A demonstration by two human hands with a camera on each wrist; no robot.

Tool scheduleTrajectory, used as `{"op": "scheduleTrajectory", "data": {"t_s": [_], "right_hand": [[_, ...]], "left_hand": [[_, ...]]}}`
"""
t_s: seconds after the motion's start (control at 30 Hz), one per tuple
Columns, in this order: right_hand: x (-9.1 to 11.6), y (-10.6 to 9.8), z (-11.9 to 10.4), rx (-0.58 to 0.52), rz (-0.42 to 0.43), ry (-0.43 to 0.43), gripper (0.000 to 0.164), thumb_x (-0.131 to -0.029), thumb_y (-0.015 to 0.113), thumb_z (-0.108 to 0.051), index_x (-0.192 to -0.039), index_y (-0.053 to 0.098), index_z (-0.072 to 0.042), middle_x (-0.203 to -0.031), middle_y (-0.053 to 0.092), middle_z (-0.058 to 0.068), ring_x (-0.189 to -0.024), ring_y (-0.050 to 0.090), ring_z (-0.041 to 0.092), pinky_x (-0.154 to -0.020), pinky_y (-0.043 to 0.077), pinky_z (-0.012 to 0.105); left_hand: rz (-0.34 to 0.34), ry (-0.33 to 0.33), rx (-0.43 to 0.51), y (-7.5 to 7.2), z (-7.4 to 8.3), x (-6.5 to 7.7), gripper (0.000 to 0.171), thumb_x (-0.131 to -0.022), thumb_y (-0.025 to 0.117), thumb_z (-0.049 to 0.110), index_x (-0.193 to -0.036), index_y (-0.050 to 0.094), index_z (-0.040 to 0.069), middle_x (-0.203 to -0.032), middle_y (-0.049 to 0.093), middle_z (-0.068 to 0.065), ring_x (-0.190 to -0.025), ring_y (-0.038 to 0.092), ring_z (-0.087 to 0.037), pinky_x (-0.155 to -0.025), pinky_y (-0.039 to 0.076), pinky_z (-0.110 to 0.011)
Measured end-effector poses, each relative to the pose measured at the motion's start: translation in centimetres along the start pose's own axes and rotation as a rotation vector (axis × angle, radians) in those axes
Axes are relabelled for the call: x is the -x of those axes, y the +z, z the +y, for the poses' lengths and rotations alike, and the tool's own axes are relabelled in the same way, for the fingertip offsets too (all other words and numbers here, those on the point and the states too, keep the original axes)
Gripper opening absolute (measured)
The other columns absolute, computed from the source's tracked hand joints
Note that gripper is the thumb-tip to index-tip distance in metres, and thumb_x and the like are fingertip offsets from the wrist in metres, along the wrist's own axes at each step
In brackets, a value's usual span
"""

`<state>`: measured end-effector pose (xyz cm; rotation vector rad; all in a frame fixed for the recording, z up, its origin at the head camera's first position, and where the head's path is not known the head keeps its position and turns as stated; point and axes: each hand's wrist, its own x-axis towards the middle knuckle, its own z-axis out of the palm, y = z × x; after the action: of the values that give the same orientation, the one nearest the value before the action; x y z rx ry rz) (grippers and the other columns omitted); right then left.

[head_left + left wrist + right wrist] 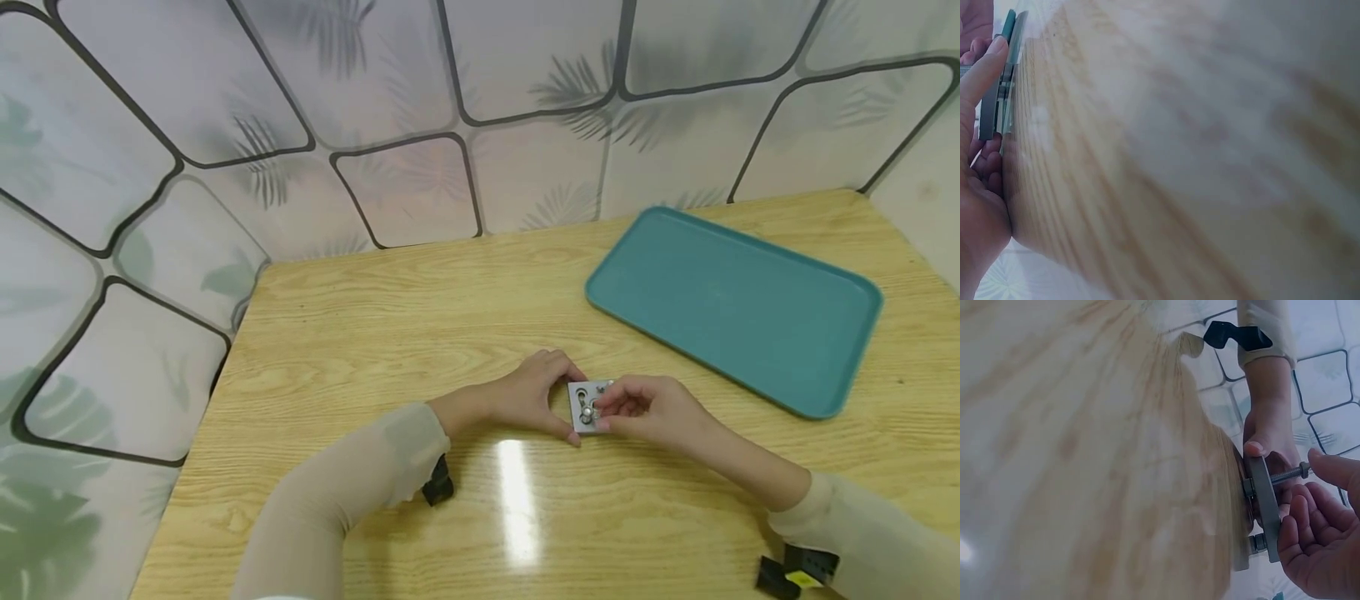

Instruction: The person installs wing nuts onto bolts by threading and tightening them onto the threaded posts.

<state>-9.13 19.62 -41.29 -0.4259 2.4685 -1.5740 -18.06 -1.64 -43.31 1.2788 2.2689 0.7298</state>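
Note:
A small square grey metal plate [576, 392] with slots lies near the middle of the table. My left hand [528, 396] grips its left side, thumb at the near corner and a finger at the far one. In the right wrist view a threaded bolt [1285, 475] stands out of the plate's upper face, with a nut [1304, 469] near its end. My right hand [656, 408] is at the bolt, thumb and curled fingers about the nut. Bolt heads [1258, 542] show under the plate. The right fingers hide the plate's right part in the head view.
A teal tray [735, 304] lies on the wooden table [390, 317] at the far right, beyond my right hand. A patterned wall covering [405, 192] rises behind and left of the table. Black wrist cameras [438, 482] hang below both sleeves.

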Motion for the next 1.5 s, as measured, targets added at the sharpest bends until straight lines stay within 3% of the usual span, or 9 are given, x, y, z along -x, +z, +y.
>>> {"op": "scheduleTrajectory", "data": {"t_s": [0.2,0.53,0.8,1.03,1.5], "right_hand": [[-0.2,-0.1,0.3,-0.018,-0.029,-0.002,0.028,-0.078,0.077,-0.011,-0.100,0.066,0.002,-0.080,0.066,0.002,-0.068,0.059,0.006,-0.061,0.050,0.023],[-0.4,-0.8,0.4,-0.007,-0.025,-0.023,0.024,-0.081,0.073,-0.005,-0.103,0.066,0.003,-0.080,0.067,0.002,-0.070,0.060,0.005,-0.063,0.050,0.022],[-0.3,-0.3,-0.2,-0.042,-0.040,0.005,0.028,-0.079,0.076,-0.008,-0.102,0.066,0.004,-0.080,0.068,0.006,-0.066,0.058,0.005,-0.058,0.048,0.022],[-0.4,0.4,-0.4,-0.056,-0.064,0.011,0.035,-0.081,0.075,-0.011,-0.109,0.062,0.005,-0.083,0.070,0.006,-0.074,0.065,0.005,-0.067,0.052,0.023],[-0.2,0.1,-0.3,0.056,-0.059,-0.009,0.020,-0.080,0.075,-0.013,-0.097,0.069,-0.005,-0.081,0.068,0.000,-0.071,0.059,0.004,-0.063,0.049,0.023]], "left_hand": [[-0.001,0.003,-0.001,0.1,0.1,-0.1,0.068,-0.067,0.084,0.043,-0.120,0.052,0.014,-0.114,0.052,0.004,-0.102,0.041,-0.008,-0.088,0.033,-0.020],[0.004,0.007,-0.009,0.1,0.2,0.0,0.068,-0.067,0.084,0.043,-0.119,0.052,0.013,-0.113,0.053,0.004,-0.101,0.042,-0.008,-0.086,0.033,-0.019],[0.000,0.004,-0.003,0.1,0.1,-0.1,0.068,-0.067,0.084,0.043,-0.119,0.052,0.014,-0.113,0.052,0.004,-0.100,0.041,-0.009,-0.085,0.033,-0.019],[-0.014,-0.005,-0.001,0.1,0.0,0.1,0.069,-0.068,0.083,0.043,-0.121,0.051,0.013,-0.114,0.051,0.003,-0.100,0.040,-0.009,-0.084,0.033,-0.020],[0.009,0.003,-0.010,0.1,0.0,0.1,0.068,-0.067,0.084,0.041,-0.119,0.051,0.013,-0.115,0.051,0.003,-0.103,0.040,-0.010,-0.088,0.033,-0.020]]}}
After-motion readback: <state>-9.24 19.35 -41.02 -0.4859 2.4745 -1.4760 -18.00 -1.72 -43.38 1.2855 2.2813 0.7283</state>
